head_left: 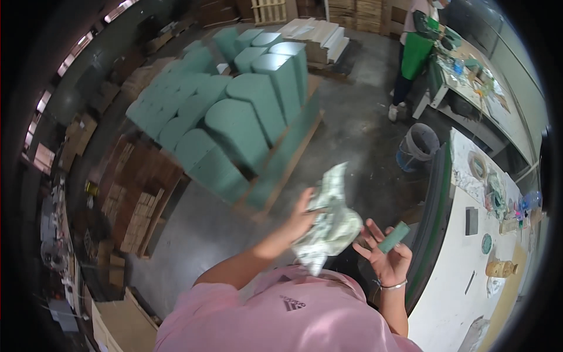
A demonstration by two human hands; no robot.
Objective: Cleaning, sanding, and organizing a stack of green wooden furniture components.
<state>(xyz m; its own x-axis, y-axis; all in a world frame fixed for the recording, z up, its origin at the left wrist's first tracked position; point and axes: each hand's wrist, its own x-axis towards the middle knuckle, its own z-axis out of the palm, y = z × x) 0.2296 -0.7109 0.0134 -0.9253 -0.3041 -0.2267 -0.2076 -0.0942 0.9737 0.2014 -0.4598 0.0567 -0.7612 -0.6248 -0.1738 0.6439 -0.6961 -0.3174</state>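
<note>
My left hand (299, 222) is closed on a crumpled pale green-and-white rag (333, 226), which hangs loosely in front of my chest. It is slightly blurred, and cloth or paper is hard to tell apart here. A small green rectangular block (393, 237) is held tilted in my right hand (387, 265), against the palm by the thumb side. The other fingers of that hand are spread toward the rag's right edge. Whether they touch the rag I cannot tell.
At my right stands a white-topped workbench (437, 287) with a grey block (471, 221), a tape roll (477, 166) and a bottle (501, 268). Ahead, several green rounded panels (237, 129) stand on a pallet. A bucket (417, 146) and a person (413, 56) are beyond.
</note>
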